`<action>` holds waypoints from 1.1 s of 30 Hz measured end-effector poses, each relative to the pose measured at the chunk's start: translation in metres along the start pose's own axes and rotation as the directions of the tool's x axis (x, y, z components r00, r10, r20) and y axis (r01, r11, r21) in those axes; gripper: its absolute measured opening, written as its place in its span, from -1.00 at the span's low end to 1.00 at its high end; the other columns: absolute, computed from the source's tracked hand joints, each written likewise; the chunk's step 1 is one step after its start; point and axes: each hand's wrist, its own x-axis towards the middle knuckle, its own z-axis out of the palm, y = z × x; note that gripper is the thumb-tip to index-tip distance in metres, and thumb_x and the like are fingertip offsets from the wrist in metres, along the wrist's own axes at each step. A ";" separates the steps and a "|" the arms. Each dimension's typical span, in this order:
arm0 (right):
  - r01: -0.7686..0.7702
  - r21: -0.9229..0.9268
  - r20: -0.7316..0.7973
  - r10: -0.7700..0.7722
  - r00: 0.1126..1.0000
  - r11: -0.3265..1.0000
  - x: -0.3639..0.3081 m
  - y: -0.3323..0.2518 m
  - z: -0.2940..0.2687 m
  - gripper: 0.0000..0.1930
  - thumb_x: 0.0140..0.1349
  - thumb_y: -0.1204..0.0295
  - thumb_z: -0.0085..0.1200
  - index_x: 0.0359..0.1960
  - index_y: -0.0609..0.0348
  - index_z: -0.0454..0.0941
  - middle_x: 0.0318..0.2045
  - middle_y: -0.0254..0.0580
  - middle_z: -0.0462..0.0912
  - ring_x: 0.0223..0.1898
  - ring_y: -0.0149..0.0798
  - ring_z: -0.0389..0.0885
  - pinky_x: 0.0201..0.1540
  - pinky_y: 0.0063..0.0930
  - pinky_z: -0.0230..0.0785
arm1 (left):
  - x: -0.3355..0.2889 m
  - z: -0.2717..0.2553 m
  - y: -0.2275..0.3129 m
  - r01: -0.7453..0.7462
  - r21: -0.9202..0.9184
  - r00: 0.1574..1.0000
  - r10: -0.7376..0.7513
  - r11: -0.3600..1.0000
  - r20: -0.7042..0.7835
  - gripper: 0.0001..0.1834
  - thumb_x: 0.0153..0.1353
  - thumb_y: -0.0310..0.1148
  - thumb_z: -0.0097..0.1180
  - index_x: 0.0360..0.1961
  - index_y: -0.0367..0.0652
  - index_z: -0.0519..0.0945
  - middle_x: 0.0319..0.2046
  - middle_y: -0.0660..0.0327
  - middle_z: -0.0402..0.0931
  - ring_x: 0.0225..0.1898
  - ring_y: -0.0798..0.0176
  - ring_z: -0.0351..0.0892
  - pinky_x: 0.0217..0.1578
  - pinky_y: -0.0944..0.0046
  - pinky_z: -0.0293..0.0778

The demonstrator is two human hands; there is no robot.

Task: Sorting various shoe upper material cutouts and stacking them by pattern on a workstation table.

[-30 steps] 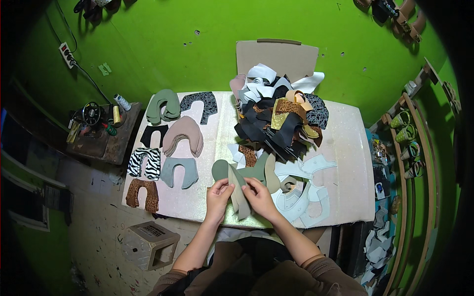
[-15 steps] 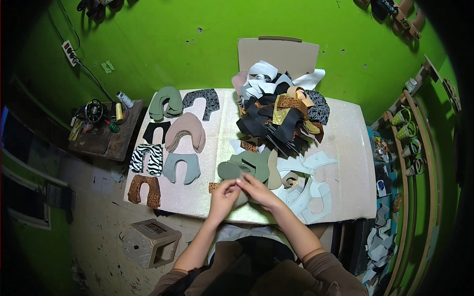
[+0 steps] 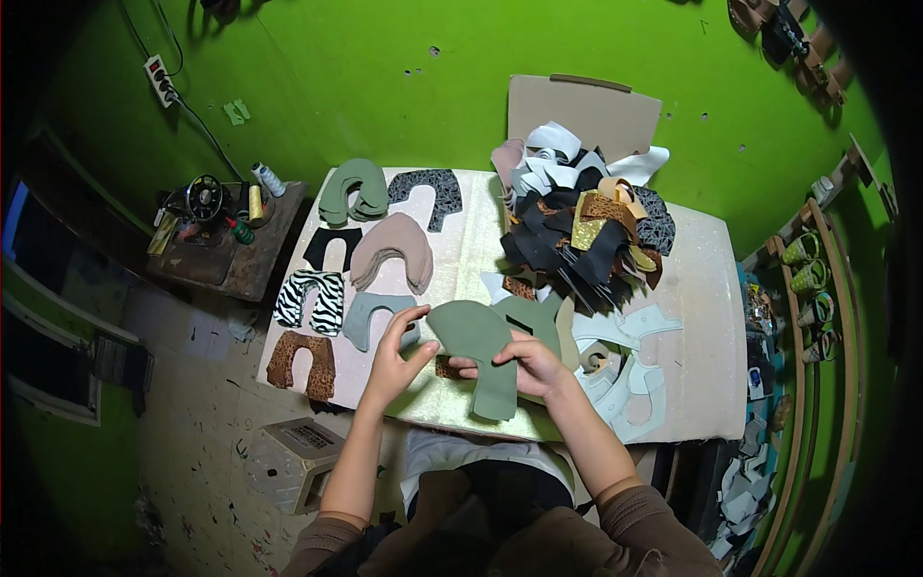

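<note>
A sage-green cut piece [image 3: 469,332], curved and flat like a shoe upper, is held up over the near edge of the table. My right hand [image 3: 527,365] pinches it at its right side, thumb on top and fingers beneath. My left hand [image 3: 392,361] is open at its left edge, thumb and fingers apart; whether the fingertips touch the piece I cannot tell. Behind it lie more green pieces [image 3: 540,322], and a leopard-print scrap [image 3: 446,368] is partly covered. White cut pieces [image 3: 630,327] spread out to the right of my right hand.
Sorted U-shaped stacks line the table's left: green [image 3: 352,195], pink [image 3: 392,252], zebra [image 3: 310,301], leopard [image 3: 301,363] and grey [image 3: 365,320]. A tall scrap heap [image 3: 577,231] stands at the back right. A stool [image 3: 288,466] is on the floor at left, a sewing machine [image 3: 204,197] beyond.
The green piece has been turned and opened out to face me. My left hand has let go and moved left, while my right hand keeps its hold. The whole view has shifted slightly.
</note>
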 end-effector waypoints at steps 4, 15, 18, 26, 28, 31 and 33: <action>-0.062 0.018 0.135 0.059 0.989 0.998 0.027 -0.003 0.007 -0.39 -0.07 0.66 -0.21 0.13 0.49 0.04 0.07 0.32 0.23 0.10 0.14 0.30 0.19 -0.10 0.14 | 0.018 -0.032 -0.019 0.211 -0.301 0.946 -0.118 0.930 0.301 -0.50 0.11 -0.23 0.12 0.00 -0.31 0.37 0.01 0.12 0.34 0.00 0.31 0.33 -0.01 0.29 0.26; -0.031 0.176 -0.038 0.038 0.999 0.984 0.115 0.027 -0.003 -0.43 0.15 0.59 -0.16 0.21 0.36 -0.03 0.17 0.19 0.14 0.20 0.04 0.17 0.21 -0.08 0.09 | 0.035 -0.092 -0.082 0.683 -0.630 0.729 -0.400 0.369 0.555 -0.66 0.26 -0.41 -0.18 0.04 -0.27 0.22 -0.23 0.06 0.43 -0.26 0.16 0.51 -0.20 0.24 0.48; -0.037 0.081 -0.073 0.042 0.996 0.996 0.141 0.040 -0.008 -0.39 0.13 0.64 -0.16 0.24 0.24 -0.05 0.23 0.03 0.08 0.22 -0.01 0.15 0.21 -0.04 0.08 | 0.047 -0.113 -0.097 0.622 -0.734 0.767 -0.405 0.273 0.499 -0.64 0.25 -0.46 -0.22 0.08 -0.27 0.19 -0.21 0.05 0.41 -0.22 0.18 0.48 -0.15 0.23 0.45; 0.141 0.404 -0.056 -0.130 0.990 0.904 0.227 0.050 -0.018 -0.35 0.04 0.74 -0.22 0.23 0.05 0.04 0.11 0.00 0.27 0.13 -0.05 0.30 0.19 0.06 0.08 | 0.076 -0.170 -0.139 0.610 -0.768 0.759 -0.423 0.195 0.495 -0.54 0.23 -0.44 -0.34 0.17 -0.32 0.09 0.00 -0.06 0.33 -0.01 0.08 0.39 0.01 0.18 0.33; 0.223 0.358 -0.124 -0.190 0.974 0.907 0.245 0.046 -0.018 -0.35 0.02 0.73 -0.19 0.22 0.08 0.04 0.11 0.06 0.24 0.10 0.01 0.32 0.16 -0.02 0.18 | 0.090 -0.188 -0.152 0.589 -0.791 0.780 -0.368 0.163 0.505 -0.52 0.19 -0.45 -0.34 0.16 -0.38 0.10 0.02 -0.06 0.31 0.01 0.12 0.36 0.04 0.22 0.29; 0.245 0.354 -0.133 -0.211 0.968 0.903 0.268 0.030 -0.017 -0.34 0.01 0.74 -0.21 0.23 0.09 0.03 0.12 0.02 0.24 0.08 0.03 0.33 0.15 -0.03 0.20 | 0.122 -0.213 -0.160 0.450 -0.844 0.878 -0.319 0.293 0.358 -0.52 0.19 -0.49 -0.34 0.15 -0.42 0.12 0.07 -0.03 0.26 0.07 0.17 0.32 0.08 0.27 0.24; 0.270 0.366 -0.151 -0.229 0.962 0.891 0.284 0.013 -0.019 -0.36 0.03 0.74 -0.26 0.23 0.10 0.03 0.12 0.02 0.24 0.07 0.01 0.34 0.12 -0.05 0.24 | 0.149 -0.215 -0.152 0.440 -0.851 0.877 -0.343 0.286 0.338 -0.51 0.17 -0.58 -0.34 0.17 -0.44 0.09 0.11 -0.05 0.21 0.15 0.13 0.23 0.15 0.25 0.16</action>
